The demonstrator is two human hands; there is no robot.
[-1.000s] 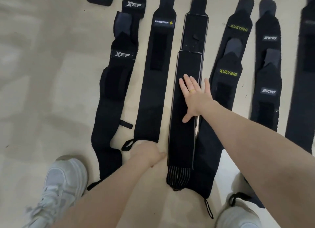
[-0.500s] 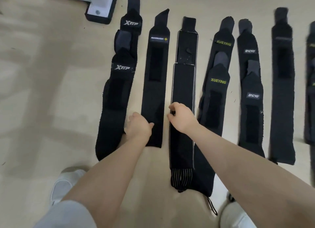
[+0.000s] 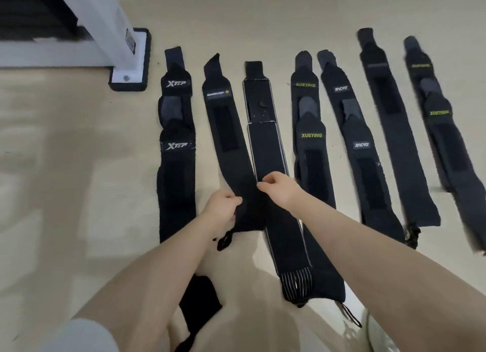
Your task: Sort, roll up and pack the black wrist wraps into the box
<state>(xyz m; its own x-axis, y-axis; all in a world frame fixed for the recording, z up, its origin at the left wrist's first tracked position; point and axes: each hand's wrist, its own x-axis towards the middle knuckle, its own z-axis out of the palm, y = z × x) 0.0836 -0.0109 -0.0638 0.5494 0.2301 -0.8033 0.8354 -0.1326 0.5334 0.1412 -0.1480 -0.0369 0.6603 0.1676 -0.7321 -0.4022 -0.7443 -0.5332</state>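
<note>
We now pinch second wrap (image 3: 231, 151) near end, both hands: left hand (image 3: 221, 207), right hand (image 3: 278, 188); end dragged toward 5 o'clock, rolling next.

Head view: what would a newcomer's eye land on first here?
First, the row of long black wrist wraps laid side by side on the pale floor. Next, the two hands at the centre: the left hand and right hand each pinch an edge of the second wrap from the left, near its lower end.
</note>
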